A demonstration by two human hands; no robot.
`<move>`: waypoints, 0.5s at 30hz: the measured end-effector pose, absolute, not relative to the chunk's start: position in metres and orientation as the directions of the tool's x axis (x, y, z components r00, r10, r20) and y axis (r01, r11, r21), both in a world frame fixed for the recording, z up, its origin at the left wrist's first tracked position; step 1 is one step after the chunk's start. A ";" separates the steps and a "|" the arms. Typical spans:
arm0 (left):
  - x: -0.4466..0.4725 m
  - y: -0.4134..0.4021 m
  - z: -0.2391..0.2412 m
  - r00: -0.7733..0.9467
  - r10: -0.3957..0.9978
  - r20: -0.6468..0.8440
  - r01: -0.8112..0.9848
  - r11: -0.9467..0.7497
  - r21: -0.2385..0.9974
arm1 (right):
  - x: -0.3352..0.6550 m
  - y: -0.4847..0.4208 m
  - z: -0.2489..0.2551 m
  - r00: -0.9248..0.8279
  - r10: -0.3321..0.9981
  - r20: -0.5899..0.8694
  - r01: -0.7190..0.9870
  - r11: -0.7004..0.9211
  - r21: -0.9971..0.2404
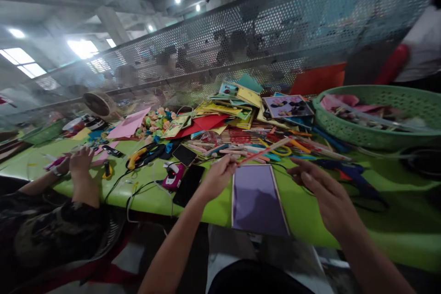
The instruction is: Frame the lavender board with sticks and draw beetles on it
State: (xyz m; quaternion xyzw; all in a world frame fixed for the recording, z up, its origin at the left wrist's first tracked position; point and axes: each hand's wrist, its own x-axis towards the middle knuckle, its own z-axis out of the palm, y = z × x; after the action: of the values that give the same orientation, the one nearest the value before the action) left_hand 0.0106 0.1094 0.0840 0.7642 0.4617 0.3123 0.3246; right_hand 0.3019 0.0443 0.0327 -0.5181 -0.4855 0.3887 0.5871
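My left hand [220, 175] is closed in a pinch on one end of a thin reddish stick [258, 153], which slants up to the right over the table. Just below it, near the front edge, lies a purple rectangular board [257, 197] with a pale border. My right hand [322, 188] is to the right of the board, fingers stretched out and apart, and nothing shows in it. Past its fingertips rests a dark blue glue gun [358, 177] with a cable. Behind the stick are yellow-handled scissors [279, 148], partly covered.
A heap of colourful cards [237, 103] and pens fills the back of the green table [203, 213]. A green basket [379, 135] stands at the right. Phones lie left of the board. At far left, a co-worker's hands [77, 163] rest over the table. A perforated metal screen rises behind.
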 end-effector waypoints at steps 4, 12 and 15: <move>0.029 0.072 0.074 0.408 0.904 0.125 0.505 -0.338 0.794 | 0.279 0.064 0.067 0.240 0.962 0.130 -0.180 0.176 -0.968; 0.057 0.049 0.057 0.295 0.943 0.155 0.367 -0.262 0.893 | 0.233 0.046 0.058 0.145 0.988 0.059 -0.213 0.090 -0.973; 0.067 0.047 0.054 0.297 0.935 0.196 0.328 -0.292 0.898 | 0.219 0.037 0.057 0.071 0.997 0.042 -0.206 0.056 -0.977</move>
State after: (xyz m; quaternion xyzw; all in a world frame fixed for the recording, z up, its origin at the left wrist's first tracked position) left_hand 0.0666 0.0468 0.0538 0.7041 0.4484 0.3878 0.3908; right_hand 0.2191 0.0373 0.0568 -0.4489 -0.4401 0.5203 0.5780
